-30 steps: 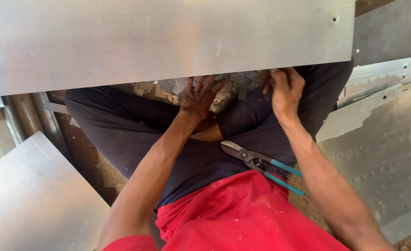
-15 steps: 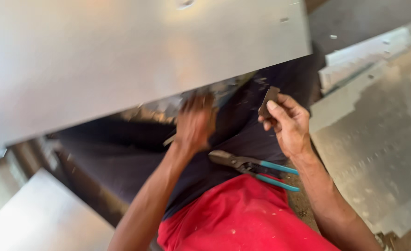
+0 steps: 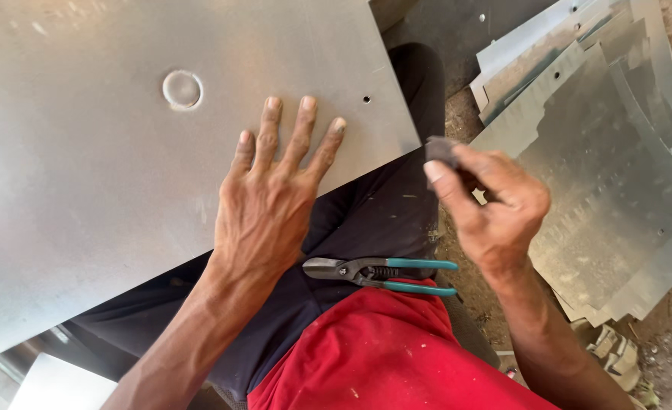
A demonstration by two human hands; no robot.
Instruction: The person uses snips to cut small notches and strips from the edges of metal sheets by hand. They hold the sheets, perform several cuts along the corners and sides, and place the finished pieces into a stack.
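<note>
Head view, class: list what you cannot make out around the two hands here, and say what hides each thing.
- Small dark piece: right hand fingers cover most of it; its kind is unclear.
- Tin snips: handle ends partly tucked under the red shirt.
- Metal sheet: cut off by the top and left edges.
- Stacked sheets: cut off by the right edge.

Dirt floor (image 3: 469, 266) under stacked metal offcuts (image 3: 609, 190)
</note>
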